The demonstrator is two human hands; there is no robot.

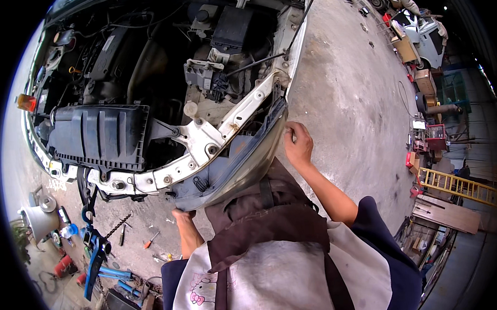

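Note:
A large car headlight (243,158) with a clear, cloudy lens sits at the front corner of an open engine bay, along the white metal front panel (236,122). My left hand (184,214) is at the headlight's lower left end, its thumb along the edge and its other fingers hidden underneath. At the outer right end, my right hand (299,144) is closed, with curled fingertips against the lens edge. My apron (268,231) bulges close behind the lamp. A black ribbed air filter box (100,134) lies behind the panel.
A blue lever hoist (95,253) with a chain hangs from the car's front at left. An orange-handled screwdriver (151,240) and other tools lie on the concrete floor. A yellow ladder (455,186), boxes and car parts line the right side. An orange lamp (26,102) sticks out at far left.

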